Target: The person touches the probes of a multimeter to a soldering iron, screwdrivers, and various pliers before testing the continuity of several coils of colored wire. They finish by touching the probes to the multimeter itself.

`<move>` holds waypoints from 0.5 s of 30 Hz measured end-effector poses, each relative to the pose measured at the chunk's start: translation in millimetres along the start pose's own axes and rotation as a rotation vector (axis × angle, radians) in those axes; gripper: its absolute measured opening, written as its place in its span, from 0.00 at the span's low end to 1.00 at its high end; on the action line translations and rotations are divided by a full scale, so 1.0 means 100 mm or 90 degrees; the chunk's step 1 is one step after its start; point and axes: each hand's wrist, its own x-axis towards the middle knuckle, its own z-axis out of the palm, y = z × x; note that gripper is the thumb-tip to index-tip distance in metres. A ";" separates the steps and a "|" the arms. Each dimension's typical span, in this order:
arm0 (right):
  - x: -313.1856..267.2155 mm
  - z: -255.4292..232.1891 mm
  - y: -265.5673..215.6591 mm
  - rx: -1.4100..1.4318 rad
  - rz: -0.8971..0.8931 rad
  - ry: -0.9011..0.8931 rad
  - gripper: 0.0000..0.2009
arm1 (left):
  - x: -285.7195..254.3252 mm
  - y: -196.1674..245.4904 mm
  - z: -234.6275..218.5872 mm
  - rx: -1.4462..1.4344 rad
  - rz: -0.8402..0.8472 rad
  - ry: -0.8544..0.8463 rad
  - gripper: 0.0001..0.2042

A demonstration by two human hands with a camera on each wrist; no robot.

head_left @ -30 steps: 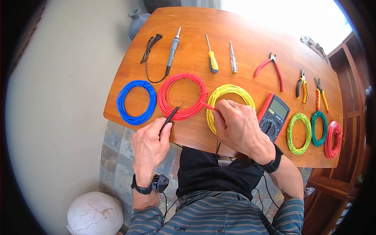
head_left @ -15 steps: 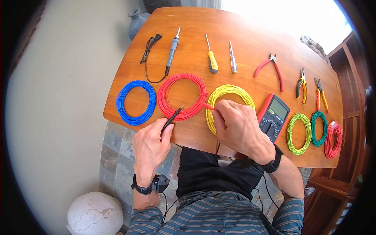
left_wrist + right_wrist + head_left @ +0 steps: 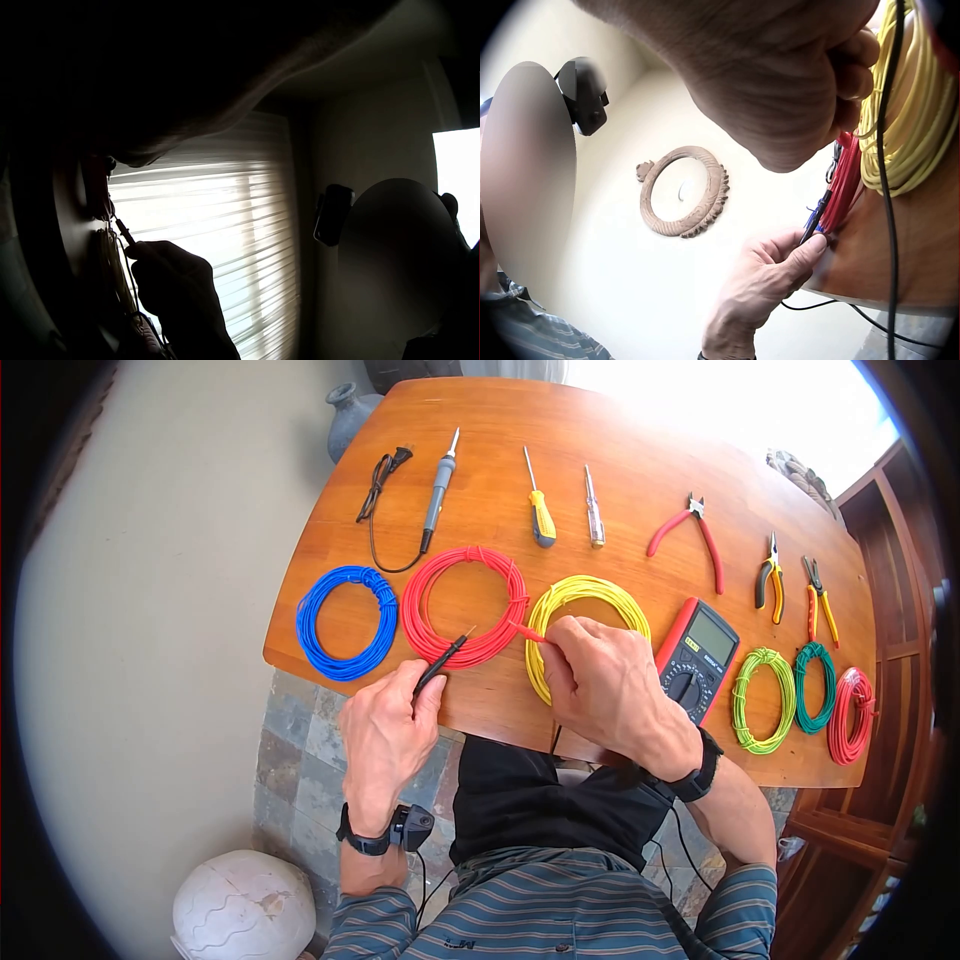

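Note:
My left hand [image 3: 388, 722] pinches a black test probe [image 3: 442, 662] between thumb and fingers. Its thin metal tip points up and right, over the lower part of the red wire coil [image 3: 482, 558]. In my right hand [image 3: 615, 682] is a red test probe [image 3: 527, 631], held by the thumb and fingertips, its tip pointing left at the red coil's right edge. The right hand covers part of the yellow wire coil [image 3: 600, 588]. Beside that hand lies a red and black multimeter [image 3: 705, 650]. In the right wrist view a black lead [image 3: 889, 150] hangs in front of the yellow coil.
A blue wire coil [image 3: 312, 622] lies at left; light green [image 3: 740, 705], dark green [image 3: 803, 690] and a second red coil [image 3: 842, 725] are at right. Behind are a soldering iron [image 3: 441, 495], a screwdriver [image 3: 543, 520], a voltage tester [image 3: 595, 520], cutters [image 3: 714, 550] and pliers [image 3: 766, 575].
The black probe's tip has shifted slightly right and down, toward the red probe, with the left hand following a little. The right hand and the things on the table stay nearly the same.

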 end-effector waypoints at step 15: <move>-0.03 0.01 0.07 -0.006 -0.023 0.018 0.10 | 0.01 0.00 0.02 -0.008 -0.009 -0.005 0.09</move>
